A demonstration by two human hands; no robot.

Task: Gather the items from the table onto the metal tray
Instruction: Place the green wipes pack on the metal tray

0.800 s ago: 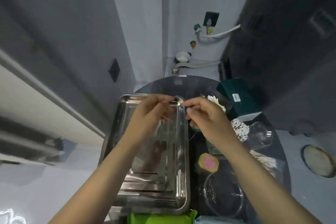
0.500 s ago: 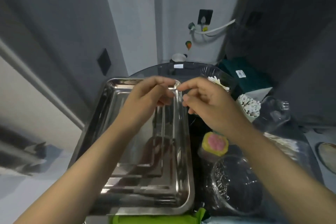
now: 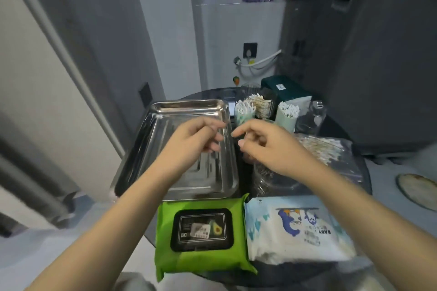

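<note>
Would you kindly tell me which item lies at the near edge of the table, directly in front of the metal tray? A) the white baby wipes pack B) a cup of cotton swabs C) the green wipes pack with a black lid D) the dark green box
C: the green wipes pack lies just below the metal tray's near rim; the white baby wipes pack sits to its right.

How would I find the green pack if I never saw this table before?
Start at the shiny metal tray. Just below its near edge lies the green wipes pack, flat on the table. Its bright green wrap and black lid set it apart from the white and blue pack beside it.
</note>
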